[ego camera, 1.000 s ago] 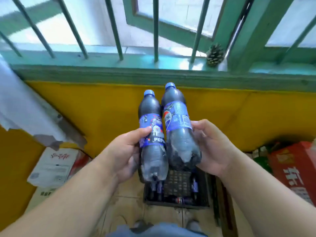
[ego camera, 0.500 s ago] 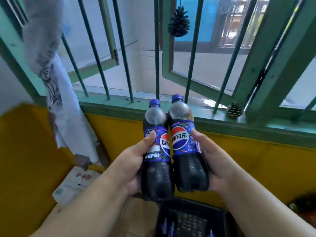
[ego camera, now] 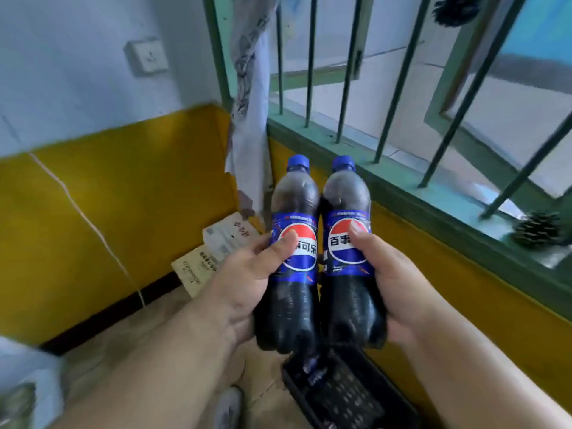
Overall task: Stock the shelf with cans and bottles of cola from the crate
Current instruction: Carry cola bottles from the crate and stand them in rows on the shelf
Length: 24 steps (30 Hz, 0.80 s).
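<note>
Two cola bottles with blue caps and blue labels stand upright side by side in front of me, touching. My left hand [ego camera: 247,280] grips the left bottle [ego camera: 295,212], thumb across its label. My right hand [ego camera: 399,292] grips the right bottle [ego camera: 346,199] the same way. Below them on the floor sits the black plastic crate [ego camera: 349,394], with a few dark bottles lying in it, partly hidden by the held ones. No shelf is in view.
A yellow-and-white wall [ego camera: 108,196] with a socket [ego camera: 147,57] fills the left. A green barred window [ego camera: 387,97] with a pinecone [ego camera: 537,230] on its sill is at the right. Cardboard boxes [ego camera: 216,252] lie in the corner under a hanging cloth [ego camera: 250,103].
My view has swung to the left, bringing the corner and side wall in. Both bottles stayed in my hands and turned so their logos face me.
</note>
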Each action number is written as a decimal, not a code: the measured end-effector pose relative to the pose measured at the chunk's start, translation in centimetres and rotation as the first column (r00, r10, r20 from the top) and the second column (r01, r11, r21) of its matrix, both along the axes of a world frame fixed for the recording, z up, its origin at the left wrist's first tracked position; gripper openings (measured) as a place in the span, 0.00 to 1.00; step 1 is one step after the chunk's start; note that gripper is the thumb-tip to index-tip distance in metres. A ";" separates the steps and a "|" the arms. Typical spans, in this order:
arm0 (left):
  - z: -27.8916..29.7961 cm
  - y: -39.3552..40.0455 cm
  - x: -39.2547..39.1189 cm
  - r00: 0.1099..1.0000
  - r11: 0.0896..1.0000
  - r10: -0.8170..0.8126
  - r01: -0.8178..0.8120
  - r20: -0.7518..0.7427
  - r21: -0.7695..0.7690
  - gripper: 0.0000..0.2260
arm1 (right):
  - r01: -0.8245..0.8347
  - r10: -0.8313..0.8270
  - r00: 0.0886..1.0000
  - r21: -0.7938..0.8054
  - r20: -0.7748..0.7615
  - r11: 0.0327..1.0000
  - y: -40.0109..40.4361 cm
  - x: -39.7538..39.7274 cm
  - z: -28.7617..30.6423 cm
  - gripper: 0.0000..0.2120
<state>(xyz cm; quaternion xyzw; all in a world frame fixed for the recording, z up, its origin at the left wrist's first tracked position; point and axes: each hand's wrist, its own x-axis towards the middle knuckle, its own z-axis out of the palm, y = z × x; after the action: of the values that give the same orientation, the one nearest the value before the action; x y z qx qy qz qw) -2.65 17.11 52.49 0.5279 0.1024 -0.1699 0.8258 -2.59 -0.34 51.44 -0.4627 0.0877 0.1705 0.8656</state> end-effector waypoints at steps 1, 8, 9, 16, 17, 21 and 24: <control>0.2 1.0 -1.1 0.998 0.997 0.067 -0.067 0.001 0.024 0.19 | -0.030 0.030 0.999 -0.024 0.025 0.999 0.9 -0.3 0.1 0.30; 2.0 9.0 -8.4 0.919 0.913 0.395 -0.393 -0.004 0.107 0.26 | -0.224 0.282 0.937 -0.263 0.205 0.938 9.1 -3.7 2.5 0.12; 2.4 10.0 -9.6 0.904 0.899 0.427 -0.426 0.007 0.100 0.24 | -0.241 0.308 0.925 -0.283 0.222 0.928 10.4 -4.4 3.1 0.10; 4.5 19.3 -19.2 0.735 0.712 0.654 -0.678 0.178 0.185 0.21 | -0.398 0.517 0.774 -0.354 0.365 0.846 23.4 -10.8 5.6 0.16; 4.9 21.2 -21.0 0.702 0.669 0.685 -0.712 0.197 0.211 0.17 | -0.419 0.537 0.754 -0.353 0.378 0.837 25.8 -12.1 5.8 0.18; 5.7 29.8 -28.9 0.583 0.500 0.755 -0.808 0.299 0.312 0.12 | -0.515 0.617 0.670 -0.340 0.412 0.786 36.0 -18.3 5.7 0.21; 6.1 35.7 -34.7 0.493 0.372 0.791 -0.858 0.362 0.355 0.14 | -0.603 0.690 0.581 -0.340 0.432 0.721 43.3 -22.6 6.0 0.22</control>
<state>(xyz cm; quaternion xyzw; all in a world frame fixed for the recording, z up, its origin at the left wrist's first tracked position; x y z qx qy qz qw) -37.38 52.80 58.57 0.6059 0.3377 0.3325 0.6390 -25.23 42.98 57.43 -0.5568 -0.3167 0.3322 0.6923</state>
